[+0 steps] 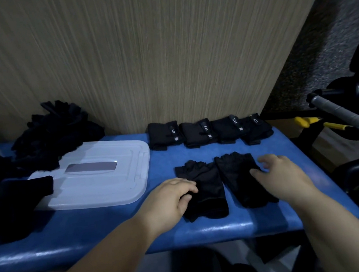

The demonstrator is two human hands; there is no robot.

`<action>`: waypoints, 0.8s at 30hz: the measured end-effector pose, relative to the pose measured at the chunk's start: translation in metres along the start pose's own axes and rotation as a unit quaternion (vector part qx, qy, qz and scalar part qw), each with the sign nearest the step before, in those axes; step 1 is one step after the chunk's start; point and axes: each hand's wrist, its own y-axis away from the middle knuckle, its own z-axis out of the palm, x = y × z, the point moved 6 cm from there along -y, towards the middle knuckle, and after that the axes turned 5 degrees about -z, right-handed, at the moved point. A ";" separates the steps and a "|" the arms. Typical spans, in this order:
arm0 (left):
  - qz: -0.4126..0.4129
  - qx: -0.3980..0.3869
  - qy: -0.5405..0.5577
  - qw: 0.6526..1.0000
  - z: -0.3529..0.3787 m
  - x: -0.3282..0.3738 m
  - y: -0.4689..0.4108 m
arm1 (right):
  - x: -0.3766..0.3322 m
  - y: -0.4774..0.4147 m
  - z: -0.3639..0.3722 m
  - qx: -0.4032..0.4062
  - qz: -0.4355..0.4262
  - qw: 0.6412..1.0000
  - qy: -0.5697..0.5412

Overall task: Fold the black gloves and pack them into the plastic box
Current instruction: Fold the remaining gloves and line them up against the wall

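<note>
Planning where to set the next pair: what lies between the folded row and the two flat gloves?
Only bare blue tabletop separates the folded row from the two flat gloves, as the head view shows.

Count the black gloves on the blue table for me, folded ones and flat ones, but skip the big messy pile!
Folded glove bundles: 4
Flat gloves: 2
Total: 6

Matt black cloth gloves (pixel 206 188), glossy blue padded tabletop (pixel 117 228), translucent plastic lid (pixel 106 181)
</note>
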 end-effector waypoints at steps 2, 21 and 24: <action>0.007 -0.004 0.001 1.000 0.001 0.000 -0.001 | 0.016 -0.001 0.005 -0.067 0.065 0.995 0.036; -0.023 -0.030 0.043 0.998 0.005 -0.008 -0.002 | -0.039 0.019 0.016 -0.163 -0.020 0.866 -0.472; -0.079 -0.037 0.129 0.988 0.003 -0.014 -0.003 | -0.056 0.026 0.019 -0.179 -0.055 0.864 -0.468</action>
